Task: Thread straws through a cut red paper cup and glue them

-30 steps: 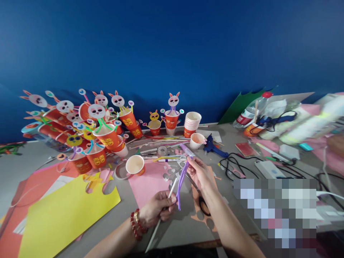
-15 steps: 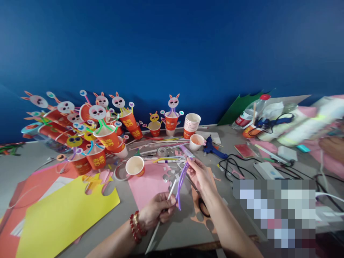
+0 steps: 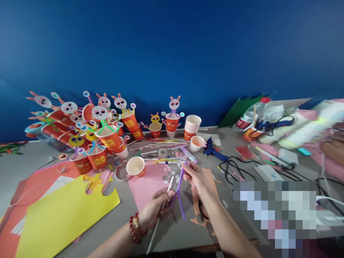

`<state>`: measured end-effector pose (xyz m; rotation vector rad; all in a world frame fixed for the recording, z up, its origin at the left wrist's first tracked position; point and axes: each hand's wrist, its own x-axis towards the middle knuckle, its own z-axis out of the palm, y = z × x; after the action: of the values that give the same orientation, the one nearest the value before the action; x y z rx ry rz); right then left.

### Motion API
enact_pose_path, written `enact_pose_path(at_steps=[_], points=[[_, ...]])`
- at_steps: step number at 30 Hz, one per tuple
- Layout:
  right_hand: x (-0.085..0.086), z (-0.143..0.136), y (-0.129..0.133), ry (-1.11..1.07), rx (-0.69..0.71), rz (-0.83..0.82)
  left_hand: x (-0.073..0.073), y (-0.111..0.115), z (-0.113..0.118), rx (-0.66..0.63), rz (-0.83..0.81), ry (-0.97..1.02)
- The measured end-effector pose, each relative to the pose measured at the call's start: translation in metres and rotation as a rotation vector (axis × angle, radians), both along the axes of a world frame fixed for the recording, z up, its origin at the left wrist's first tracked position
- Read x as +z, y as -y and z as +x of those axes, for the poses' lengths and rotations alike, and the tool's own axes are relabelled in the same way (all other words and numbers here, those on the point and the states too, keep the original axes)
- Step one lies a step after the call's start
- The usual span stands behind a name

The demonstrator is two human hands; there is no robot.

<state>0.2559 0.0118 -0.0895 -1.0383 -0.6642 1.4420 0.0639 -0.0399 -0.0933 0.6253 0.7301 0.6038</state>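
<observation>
My left hand, with red beads at the wrist, is closed around a thin white stick that slants up past the fingers. A purple pipe cleaner is bent into strands between my hands. My right hand pinches its upper end, while a lower strand meets the left fingertips and another hangs free. Behind the left hand stands a paper cup beside pink paper. Orange paper with cut-out holes and dark scissor handles lie partly under my right forearm.
Red cups with rabbit figures crowd the left. Yellow paper lies in front of them. Stacked cups, a blue glue gun, black cables and a bottle stand or lie rightward. Another person's hand shows at the right edge.
The purple pipe cleaner's strands have spread apart, with one now hanging lower and to the right. My right hand has shifted slightly down and left. The left hand still grips the stick.
</observation>
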Motion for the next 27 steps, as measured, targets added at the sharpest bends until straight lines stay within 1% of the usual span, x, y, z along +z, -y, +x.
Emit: enact_pose_path(at_steps=[2,5,9,12,16,22,27], points=[[0.001,-0.007,0.004,0.039,0.026,0.012,0.003,-0.002,0.0,0.044,0.094,-0.052],[0.003,-0.016,0.008,0.098,0.055,0.028,0.006,-0.004,-0.001,0.041,0.227,-0.107],[0.002,-0.025,0.012,0.16,0.088,0.036,0.007,-0.004,0.0,0.042,0.302,-0.182],[-0.001,-0.027,0.014,0.177,0.11,0.043,0.007,-0.005,0.001,0.053,0.263,-0.199],[-0.004,-0.027,0.014,0.181,0.146,0.06,0.008,-0.005,0.0,0.055,0.199,-0.141],[0.001,-0.026,0.014,0.209,0.204,0.086,0.011,-0.004,0.0,0.071,0.124,-0.095],[0.004,-0.027,0.015,0.245,0.219,0.093,0.014,-0.004,-0.001,0.084,0.105,-0.096]])
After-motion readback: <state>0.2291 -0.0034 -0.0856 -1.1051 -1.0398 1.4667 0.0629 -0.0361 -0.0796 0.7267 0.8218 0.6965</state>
